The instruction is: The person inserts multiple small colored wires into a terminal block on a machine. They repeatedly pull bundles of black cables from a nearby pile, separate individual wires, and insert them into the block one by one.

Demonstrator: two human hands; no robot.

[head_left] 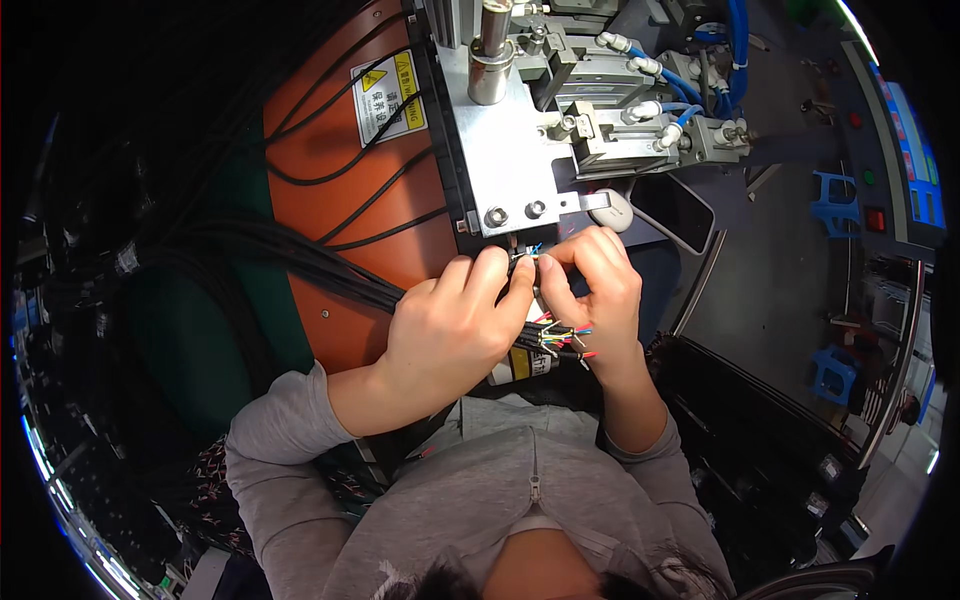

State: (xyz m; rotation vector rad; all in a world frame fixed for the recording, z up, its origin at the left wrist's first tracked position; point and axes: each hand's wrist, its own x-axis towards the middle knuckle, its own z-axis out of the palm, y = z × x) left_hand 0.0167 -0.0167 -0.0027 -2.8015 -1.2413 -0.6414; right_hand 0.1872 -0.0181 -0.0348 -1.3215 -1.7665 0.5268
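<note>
Left hand (pixel 450 315) and right hand (pixel 600 288) pinched thin wires (pixel 534 250) at the near edge of the machine (pixel 510 150), work apparently under way. Nearer, cable ends (pixel 560 337) lay loose, judged not yet done.

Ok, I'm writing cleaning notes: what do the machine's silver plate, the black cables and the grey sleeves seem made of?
Silver plate: metal, steel or aluminium unclear; smooth, reflective. Black cables: probably rubber or plastic sheathing; dull sheen, smooth curves. Grey sleeves: apparently soft fabric, matte and wrinkled.
</note>
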